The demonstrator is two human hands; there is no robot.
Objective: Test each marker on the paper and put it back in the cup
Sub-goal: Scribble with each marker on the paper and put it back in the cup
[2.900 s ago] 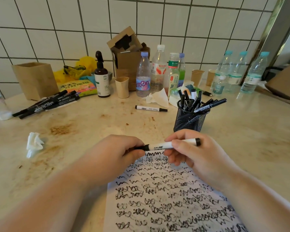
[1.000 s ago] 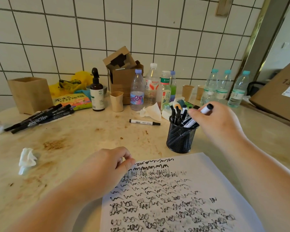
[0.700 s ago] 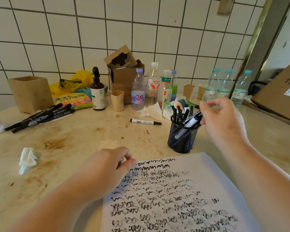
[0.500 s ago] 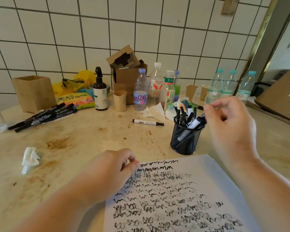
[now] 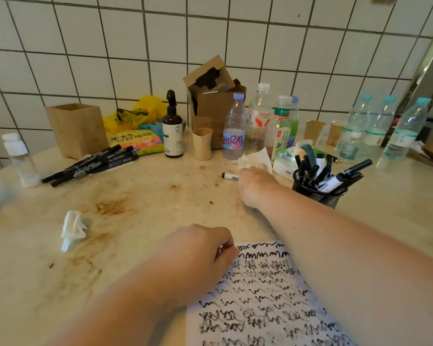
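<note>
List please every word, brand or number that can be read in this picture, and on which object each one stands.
"东方" on the green-capped bottle
"不主气", partly legible, on the colourful packet
Purple label on the clear bottle: stylised letters, not surely readable
Brown pump bottle label: too small
Red-labelled bottle: blurred
Loose marker print: too small
Paper: scribbles only, no words

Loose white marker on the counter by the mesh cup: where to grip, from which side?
Pinch the white barrel mid-length from above. The loose marker lies flat, its black end pointing left and clear; the right hand already covers the rest. The mesh cup crowds the right, so approach from the near side.
</note>
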